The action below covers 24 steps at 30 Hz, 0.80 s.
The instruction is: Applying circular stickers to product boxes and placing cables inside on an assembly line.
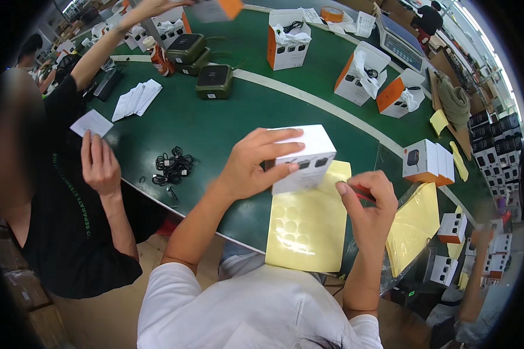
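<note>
Two hands over the green table [215,134], head cam only. Left hand [256,163] is wrapped around a white box [305,156], fingers curled over its top, holding it tilted just above the yellow sticker sheet [308,224]. Right hand [370,200] is just right of the box, fingers pinched shut on smth small and red, can't tell what exactly. Left of the box there's a tangle of black cables [172,166], and further left a co-worker's hand [99,166] holding a white card [91,123]. Orange-and-white boxes [428,163] sit right of the white box.
</note>
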### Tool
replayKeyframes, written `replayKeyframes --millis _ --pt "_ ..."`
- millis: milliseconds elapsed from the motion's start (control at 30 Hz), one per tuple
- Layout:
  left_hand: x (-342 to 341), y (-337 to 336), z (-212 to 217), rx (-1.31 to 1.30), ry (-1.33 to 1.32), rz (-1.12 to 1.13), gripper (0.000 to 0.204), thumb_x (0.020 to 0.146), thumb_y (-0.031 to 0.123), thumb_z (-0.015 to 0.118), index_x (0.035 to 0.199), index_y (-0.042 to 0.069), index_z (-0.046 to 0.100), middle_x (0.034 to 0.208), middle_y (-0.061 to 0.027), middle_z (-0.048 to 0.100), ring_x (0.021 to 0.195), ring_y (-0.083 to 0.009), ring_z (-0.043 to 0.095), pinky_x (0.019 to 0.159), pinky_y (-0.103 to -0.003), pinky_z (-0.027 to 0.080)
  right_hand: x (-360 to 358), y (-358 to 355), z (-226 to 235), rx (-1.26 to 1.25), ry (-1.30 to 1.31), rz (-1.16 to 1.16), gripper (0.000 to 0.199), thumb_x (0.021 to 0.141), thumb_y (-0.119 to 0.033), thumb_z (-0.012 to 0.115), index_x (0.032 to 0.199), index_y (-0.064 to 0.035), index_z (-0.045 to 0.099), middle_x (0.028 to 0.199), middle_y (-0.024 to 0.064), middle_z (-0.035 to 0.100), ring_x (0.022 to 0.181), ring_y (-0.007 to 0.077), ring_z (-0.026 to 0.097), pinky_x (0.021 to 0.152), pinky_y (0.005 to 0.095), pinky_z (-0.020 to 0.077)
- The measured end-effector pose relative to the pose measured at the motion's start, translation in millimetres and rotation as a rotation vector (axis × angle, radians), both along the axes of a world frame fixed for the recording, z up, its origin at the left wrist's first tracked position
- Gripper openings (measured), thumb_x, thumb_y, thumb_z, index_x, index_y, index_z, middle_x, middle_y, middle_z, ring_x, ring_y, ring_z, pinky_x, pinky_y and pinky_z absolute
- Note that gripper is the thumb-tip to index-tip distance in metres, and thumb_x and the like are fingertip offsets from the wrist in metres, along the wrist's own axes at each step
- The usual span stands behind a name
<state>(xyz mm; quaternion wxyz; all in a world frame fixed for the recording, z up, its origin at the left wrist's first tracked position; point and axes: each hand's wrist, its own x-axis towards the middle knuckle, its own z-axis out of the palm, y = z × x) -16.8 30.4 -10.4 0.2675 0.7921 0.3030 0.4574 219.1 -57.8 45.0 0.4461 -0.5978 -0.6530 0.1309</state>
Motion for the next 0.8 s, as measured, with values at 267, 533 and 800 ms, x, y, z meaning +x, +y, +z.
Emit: replayKeyframes --millis 267,533,800 --pt "12.9 -13.3 7.6 -0.067 -0.062 -0.084 0.037 0.079 0.011 0.082 0.116 0.007 0.076 0.131 -0.0140 0.070 0.104 -0.0267 0.068 0.087 -0.036 0.050 -11.0 9.8 3.3 0.065 -0.151 -0.017 0.020 0.078 -0.020 0.087 0.083 -0.0106 0.071 0.080 -0.0008 0.065 0.068 0.0139 0.058 0.070 0.0312 0.0343" --pt "16.9 -17.0 6.9 -0.120 -0.046 -0.109 0.041 0.079 0.012 0.083 0.118 0.007 0.075 0.132 -0.0134 0.069 0.114 -0.0297 0.066 0.095 -0.038 0.051 -15.5 8.8 8.4 0.192 -0.476 -0.159 0.021 0.078 -0.025 0.086 0.085 -0.0124 0.070 0.080 -0.0018 0.064 0.073 0.0172 0.059 0.073 0.0349 0.0369" --pt "17.3 -18.8 -1.8 -0.206 -0.089 -0.140 0.042 0.080 0.014 0.084 0.120 0.006 0.075 0.133 -0.0131 0.069 0.120 -0.0292 0.065 0.100 -0.039 0.050 -16.8 6.5 11.1 0.165 -0.738 -0.163 0.029 0.080 -0.032 0.083 0.093 -0.0106 0.067 0.081 0.0018 0.060 0.077 0.0220 0.056 0.076 0.0379 0.0382"
